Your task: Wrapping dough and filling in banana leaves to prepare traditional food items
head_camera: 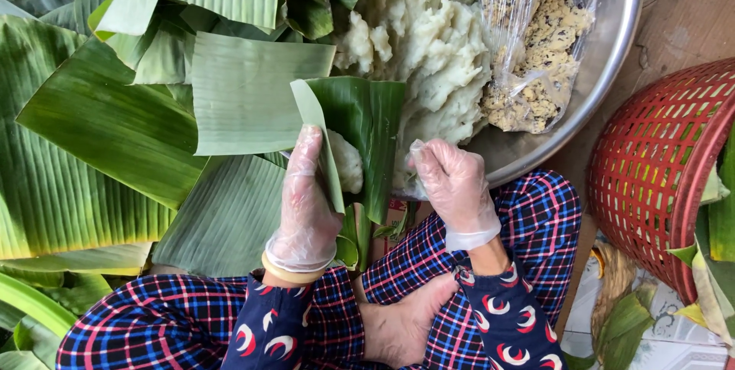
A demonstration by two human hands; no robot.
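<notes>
Left hand, in a thin clear glove, pinches the folded banana leaf along its left flap, fingers clamped on the leaf edge. A lump of white dough sits inside the fold, just right of those fingertips. Right hand, gloved too, is curled closed at the leaf's right edge, touching the lower corner (whether it grips leaf or dough, cannot tell). The leaf is held above the lap, against the rim of the metal basin.

Leaf: dark glossy green inside, paler ribbed back, creased into a cone-like pocket. Dough: matte, lumpy, sticky-looking.

Basin: smooth steel, round, holding a big dough mass and a crinkled plastic bag of crumbly yellowish filling. Cut leaf sheets are piled left. Red plastic lattice basket stands right.
</notes>
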